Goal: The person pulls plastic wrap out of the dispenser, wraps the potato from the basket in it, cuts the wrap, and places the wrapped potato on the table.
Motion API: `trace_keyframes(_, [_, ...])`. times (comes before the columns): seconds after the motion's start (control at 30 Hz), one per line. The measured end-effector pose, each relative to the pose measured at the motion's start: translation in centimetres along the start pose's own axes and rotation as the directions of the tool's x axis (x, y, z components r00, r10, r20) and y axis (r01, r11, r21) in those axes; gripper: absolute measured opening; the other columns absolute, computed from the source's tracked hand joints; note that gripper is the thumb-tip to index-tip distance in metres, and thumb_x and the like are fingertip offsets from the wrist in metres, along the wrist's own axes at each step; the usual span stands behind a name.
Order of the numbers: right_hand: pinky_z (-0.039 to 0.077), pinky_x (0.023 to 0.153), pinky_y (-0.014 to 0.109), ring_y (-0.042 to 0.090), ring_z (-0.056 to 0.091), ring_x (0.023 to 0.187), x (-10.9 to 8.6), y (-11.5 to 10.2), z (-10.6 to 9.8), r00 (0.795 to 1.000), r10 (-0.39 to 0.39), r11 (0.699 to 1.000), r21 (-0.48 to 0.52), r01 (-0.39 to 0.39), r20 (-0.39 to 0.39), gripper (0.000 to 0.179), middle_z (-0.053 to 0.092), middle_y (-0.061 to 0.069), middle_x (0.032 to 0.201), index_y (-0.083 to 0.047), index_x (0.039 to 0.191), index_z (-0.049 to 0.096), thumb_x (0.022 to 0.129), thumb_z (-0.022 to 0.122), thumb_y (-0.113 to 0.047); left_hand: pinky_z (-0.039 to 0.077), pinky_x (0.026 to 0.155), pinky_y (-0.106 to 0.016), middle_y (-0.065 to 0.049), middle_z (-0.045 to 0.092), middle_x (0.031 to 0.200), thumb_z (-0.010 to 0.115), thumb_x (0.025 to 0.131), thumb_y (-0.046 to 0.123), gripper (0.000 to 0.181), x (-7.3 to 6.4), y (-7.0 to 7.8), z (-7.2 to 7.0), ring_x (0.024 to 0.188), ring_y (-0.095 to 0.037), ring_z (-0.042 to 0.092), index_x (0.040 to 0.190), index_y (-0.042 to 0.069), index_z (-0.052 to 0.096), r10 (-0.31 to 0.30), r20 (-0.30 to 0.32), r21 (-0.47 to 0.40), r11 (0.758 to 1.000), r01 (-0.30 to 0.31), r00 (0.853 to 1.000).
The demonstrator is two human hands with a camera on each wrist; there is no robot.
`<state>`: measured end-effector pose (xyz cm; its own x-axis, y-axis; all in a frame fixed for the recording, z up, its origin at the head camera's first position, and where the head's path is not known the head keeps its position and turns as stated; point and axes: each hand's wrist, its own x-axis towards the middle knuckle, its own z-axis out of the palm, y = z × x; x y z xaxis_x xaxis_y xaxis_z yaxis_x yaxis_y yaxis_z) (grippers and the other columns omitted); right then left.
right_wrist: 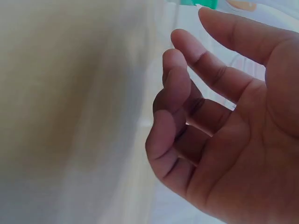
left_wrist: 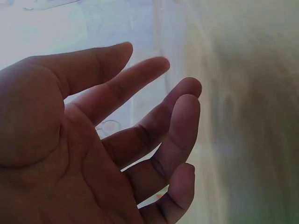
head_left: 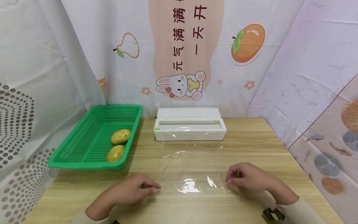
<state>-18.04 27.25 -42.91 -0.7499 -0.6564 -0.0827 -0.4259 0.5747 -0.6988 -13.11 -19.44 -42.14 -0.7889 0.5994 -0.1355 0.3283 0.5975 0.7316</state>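
A sheet of clear plastic wrap (head_left: 190,186) stretches over the table from a white wrap dispenser box (head_left: 190,135), whose lid (head_left: 188,112) stands raised at the back. My left hand (head_left: 133,188) is beside the wrap's near left corner, thumb and forefinger apart in the left wrist view. At the near right corner is my right hand (head_left: 250,176), its fingers loosely bent. The right wrist view shows a gap between that thumb and forefinger. Nothing shows gripped in either hand (left_wrist: 88,135), (right_wrist: 233,135).
A green basket (head_left: 84,165) at the left holds two yellow potatoes (head_left: 121,136) along its right side. A small green piece (head_left: 157,128) sits at the box's left end. Printed cloth (head_left: 134,18) hangs behind the wooden table (head_left: 251,140) and at both sides.
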Motion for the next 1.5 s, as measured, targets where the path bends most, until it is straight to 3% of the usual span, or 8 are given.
trace_keyframes(0.23, [0.049, 0.058, 0.025, 0.007, 0.056, 0.064, 2.0, 0.2, -1.4, 0.998, 0.010, 0.999, -0.031, -0.012, -0.070, 0.009, 0.063, -0.009, 0.075, -0.018, 0.098, 0.074, 0.091, 0.079, -0.020, 0.051, 0.077, -0.025, 0.015, 0.073, 0.106, 0.068, 0.100, 0.036, 0.019, -0.4, 0.3, -0.5, 0.094, 0.000, 0.060, 0.107, 0.026, 0.082, 0.003, -0.005, 0.016, 1.000, -0.003, 1.000])
trace_keyframes(0.43, [0.045, 0.057, 0.023, 0.006, 0.050, 0.062, 2.7, 1.1, -1.4, 0.997, 0.069, 0.995, 0.071, -0.067, -0.026, 0.030, 0.056, -0.002, 0.071, -0.009, 0.109, 0.073, 0.083, 0.086, -0.018, 0.049, 0.067, -0.025, 0.015, 0.073, 0.094, 0.070, 0.099, 0.036, 0.016, 0.4, -0.5, -0.1, 0.076, -0.001, 0.057, 0.101, 0.026, 0.082, -0.014, 0.004, 0.033, 0.999, 0.014, 1.000])
trace_keyframes(0.67, [0.041, 0.055, 0.023, 0.007, 0.046, 0.063, 2.5, 2.5, -1.2, 0.995, 0.098, 0.987, 0.135, -0.093, -0.031, 0.041, 0.053, 0.003, 0.074, -0.011, 0.113, 0.075, 0.077, 0.092, -0.021, 0.048, 0.060, -0.024, 0.016, 0.070, 0.081, 0.074, 0.096, 0.030, 0.009, 1.7, -0.7, -0.2, 0.066, -0.002, 0.055, 0.094, 0.024, 0.082, -0.018, 0.002, 0.084, 0.996, 0.018, 1.000])
trace_keyframes(0.9, [0.043, 0.060, 0.023, 0.010, 0.048, 0.071, 2.7, 3.3, -0.7, 0.988, 0.123, 0.987, 0.119, -0.112, -0.093, 0.055, 0.057, 0.010, 0.086, -0.012, 0.123, 0.073, 0.074, 0.094, -0.026, 0.048, 0.062, -0.025, 0.019, 0.069, 0.082, 0.076, 0.094, 0.031, 0.007, 1.7, -1.1, -0.3, 0.069, -0.002, 0.055, 0.092, 0.027, 0.081, -0.033, 0.026, 0.090, 0.995, 0.031, 0.999])
trace_keyframes(1.1, [0.042, 0.059, 0.023, 0.011, 0.047, 0.071, 2.8, 3.3, -0.6, 0.987, 0.127, 0.990, 0.080, -0.119, -0.102, 0.062, 0.055, 0.009, 0.086, -0.012, 0.128, 0.071, 0.072, 0.095, -0.023, 0.048, 0.067, -0.026, 0.017, 0.072, 0.090, 0.075, 0.095, 0.035, 0.013, 1.6, -1.4, -0.5, 0.073, -0.004, 0.056, 0.099, 0.024, 0.082, -0.036, 0.036, 0.052, 0.998, 0.034, 0.999])
trace_keyframes(1.5, [0.042, 0.059, 0.023, 0.013, 0.048, 0.072, 2.9, 3.0, -0.6, 0.984, 0.149, 0.988, 0.047, -0.145, -0.102, 0.061, 0.055, 0.010, 0.085, -0.011, 0.128, 0.071, 0.073, 0.094, -0.020, 0.050, 0.073, -0.026, 0.017, 0.073, 0.096, 0.072, 0.097, 0.038, 0.021, 1.5, -1.8, -0.7, 0.080, -0.003, 0.059, 0.104, 0.022, 0.082, -0.015, 0.046, 0.045, 0.999, 0.013, 0.999])
